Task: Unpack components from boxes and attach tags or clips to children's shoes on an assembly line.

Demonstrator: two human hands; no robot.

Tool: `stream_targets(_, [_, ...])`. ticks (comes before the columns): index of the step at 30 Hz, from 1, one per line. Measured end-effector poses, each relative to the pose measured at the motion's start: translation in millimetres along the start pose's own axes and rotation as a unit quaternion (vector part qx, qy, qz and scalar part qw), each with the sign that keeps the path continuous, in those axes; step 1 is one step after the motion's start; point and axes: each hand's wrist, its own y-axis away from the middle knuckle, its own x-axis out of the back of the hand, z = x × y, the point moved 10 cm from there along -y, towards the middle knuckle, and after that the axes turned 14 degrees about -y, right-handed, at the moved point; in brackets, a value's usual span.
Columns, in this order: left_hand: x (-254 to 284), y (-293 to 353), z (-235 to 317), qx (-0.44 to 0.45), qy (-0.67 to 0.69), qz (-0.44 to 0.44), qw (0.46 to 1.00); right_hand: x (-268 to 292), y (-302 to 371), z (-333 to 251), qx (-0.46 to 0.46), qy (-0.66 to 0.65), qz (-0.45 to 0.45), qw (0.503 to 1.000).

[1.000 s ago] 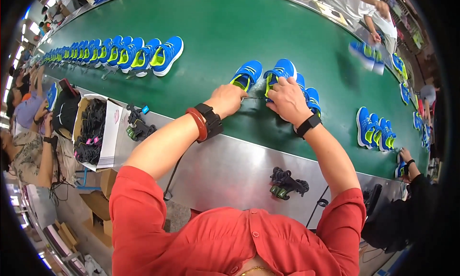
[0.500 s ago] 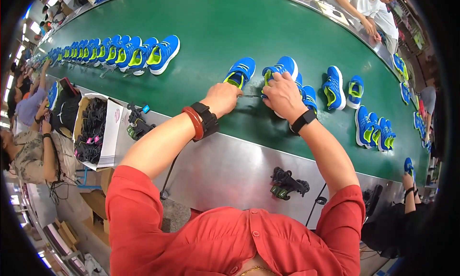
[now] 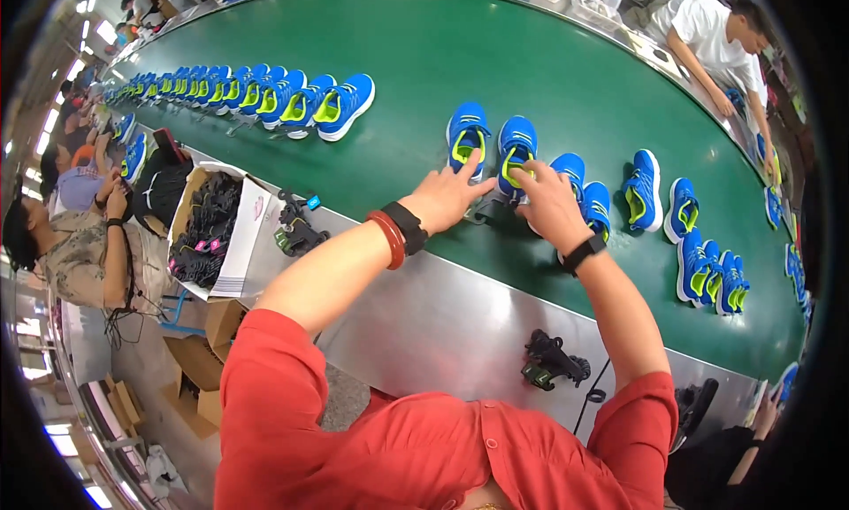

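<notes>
Two blue shoes with lime-green linings stand side by side on the green belt, toes pointing away from me: a left shoe and a right shoe. My left hand is at the left shoe's heel, fingers spread, the index finger reaching toward its opening. Behind the right shoe's heel is my right hand, its fingers apart and slightly bent. A thin dark hook-like piece shows between my hands, near the heels; what it is attached to cannot be made out.
A long row of matching shoes runs off to the left. More shoes stand to the right. Bundled black plastic hooks lie on the metal ledge. An open carton holds similar black pieces. Co-workers stand around the belt.
Both shoes, formerly angled and gripped, now stand upright beside each other. My hands have loosened and their fingers have spread. The whole view has shifted slightly.
</notes>
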Motion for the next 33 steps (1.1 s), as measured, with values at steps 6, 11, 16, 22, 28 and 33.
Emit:
stream_targets(6, [100,-1,18,-0.043,0.13,0.249,0.959,68,54,-50,-0.013,-0.061,0.129,0.99])
stream_targets(11, [103,-30,44,0.009,0.915,0.083,0.394,90,97,-66,-0.104,-0.193,0.134,0.967])
stream_targets(16, [102,-50,80,-0.028,0.969,0.07,0.236,88,128,-90,-0.112,-0.404,0.145,0.896])
stream_targets(22, [90,-69,150,-0.047,0.989,0.004,0.139,87,164,-94,-0.151,-0.545,0.168,0.807])
stream_targets(28, [98,-66,192,-0.049,0.971,-0.025,0.232,112,192,-104,-0.129,-0.402,0.171,0.89])
stream_targets(33, [109,-67,208,-0.078,0.95,-0.022,0.303,107,203,-93,-0.177,-0.441,0.16,0.865])
